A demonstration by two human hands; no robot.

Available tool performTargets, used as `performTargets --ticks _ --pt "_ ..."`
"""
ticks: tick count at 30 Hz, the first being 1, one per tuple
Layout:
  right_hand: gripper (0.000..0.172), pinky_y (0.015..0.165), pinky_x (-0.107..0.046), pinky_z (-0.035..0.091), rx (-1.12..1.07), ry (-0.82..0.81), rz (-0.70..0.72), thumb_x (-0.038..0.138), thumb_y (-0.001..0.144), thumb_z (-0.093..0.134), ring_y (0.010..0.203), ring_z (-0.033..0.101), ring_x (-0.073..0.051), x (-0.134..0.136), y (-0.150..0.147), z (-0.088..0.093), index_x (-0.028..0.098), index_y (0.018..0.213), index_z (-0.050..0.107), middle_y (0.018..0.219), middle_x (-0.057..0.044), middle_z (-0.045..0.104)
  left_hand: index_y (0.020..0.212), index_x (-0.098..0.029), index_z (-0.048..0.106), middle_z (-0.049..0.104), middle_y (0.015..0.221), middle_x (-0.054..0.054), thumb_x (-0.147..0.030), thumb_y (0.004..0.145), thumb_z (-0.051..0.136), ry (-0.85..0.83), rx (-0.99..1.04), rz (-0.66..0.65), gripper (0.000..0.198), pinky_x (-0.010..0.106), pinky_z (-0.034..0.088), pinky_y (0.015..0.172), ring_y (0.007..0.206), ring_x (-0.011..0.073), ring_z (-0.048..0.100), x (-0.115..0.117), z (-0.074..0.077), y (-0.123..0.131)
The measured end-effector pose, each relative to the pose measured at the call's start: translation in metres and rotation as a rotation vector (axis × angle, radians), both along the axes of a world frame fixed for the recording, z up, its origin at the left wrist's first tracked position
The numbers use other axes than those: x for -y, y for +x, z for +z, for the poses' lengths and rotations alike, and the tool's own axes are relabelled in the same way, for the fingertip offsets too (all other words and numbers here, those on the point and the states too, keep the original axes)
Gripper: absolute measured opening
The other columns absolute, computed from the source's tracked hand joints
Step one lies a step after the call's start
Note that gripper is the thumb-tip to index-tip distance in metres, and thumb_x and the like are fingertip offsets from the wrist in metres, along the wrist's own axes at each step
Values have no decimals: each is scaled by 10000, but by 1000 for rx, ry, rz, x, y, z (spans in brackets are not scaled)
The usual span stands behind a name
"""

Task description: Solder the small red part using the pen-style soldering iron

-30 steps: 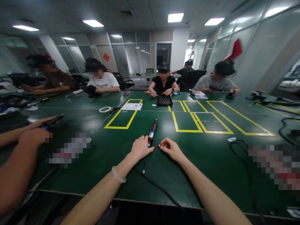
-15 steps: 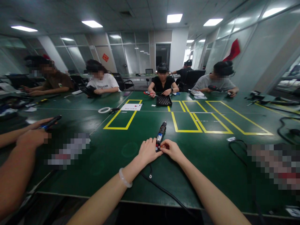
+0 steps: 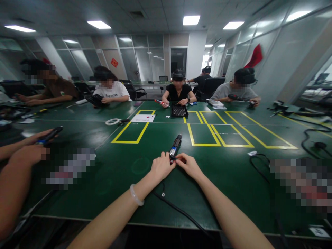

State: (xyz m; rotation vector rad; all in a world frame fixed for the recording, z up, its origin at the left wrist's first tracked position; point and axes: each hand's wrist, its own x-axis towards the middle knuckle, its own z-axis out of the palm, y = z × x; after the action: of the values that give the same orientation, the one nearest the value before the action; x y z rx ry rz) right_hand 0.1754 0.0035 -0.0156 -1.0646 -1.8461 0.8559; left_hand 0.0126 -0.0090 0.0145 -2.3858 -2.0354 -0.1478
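Note:
A slim tool with a black nose and a silver-and-blue motor body (image 3: 175, 147), its inside exposed, rests on the green table in front of me. My left hand (image 3: 161, 166) is closed around its near end. Close against it, my right hand (image 3: 188, 164) pinches a small dark part at that same end, beside a bit of red. The fingers hide most of this part, so its kind is unclear. From under my left hand a black cable (image 3: 178, 208) runs toward the table's near edge. A short lead with a ring terminal (image 3: 163, 194) lies beside it.
Yellow tape rectangles (image 3: 126, 142) mark the green table (image 3: 145, 204). A co-worker's hands (image 3: 31, 152) hold a similar tool at left. Across the table, other people sit working, one by a black tray (image 3: 179, 111). A black cable (image 3: 259, 173) loops at right.
My view has shifted slightly, so the scene sits further left. At the tool's near end, a dark part between my fingers now covers much of the red that showed before.

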Motion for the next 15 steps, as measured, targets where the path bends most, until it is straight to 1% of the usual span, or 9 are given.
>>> performTargets --ticks 4,8,11,15 --pt "178 640 -245 438 12 9 -22 273 841 545 678 583 -142 -1 3 1 163 946 639 768 -17 647 1130 -157 474 536 1067 142 -591 854 354 -9 -50 -2 528 376 462 729 878 284 631 -15 2 -12" --pt "157 660 -246 437 47 27 -25 257 848 533 699 586 -144 0 6 2 168 911 647 784 -19 651 1109 -157 486 554 1059 141 -625 842 331 -6 -89 -6 561 396 470 721 867 298 631 -33 5 -30" --pt "149 662 -245 433 88 50 -19 249 852 530 706 587 -145 0 7 2 174 891 653 788 -18 652 1114 -164 487 559 1076 147 -643 837 302 -18 -107 15 583 413 471 724 874 304 627 -45 7 -51" --pt "148 665 -241 431 122 64 -16 244 855 533 718 584 -144 -2 8 1 173 894 657 804 -23 653 1119 -168 487 563 1099 152 -639 841 276 -22 -110 56 587 410 477 721 903 301 615 -60 9 -86"
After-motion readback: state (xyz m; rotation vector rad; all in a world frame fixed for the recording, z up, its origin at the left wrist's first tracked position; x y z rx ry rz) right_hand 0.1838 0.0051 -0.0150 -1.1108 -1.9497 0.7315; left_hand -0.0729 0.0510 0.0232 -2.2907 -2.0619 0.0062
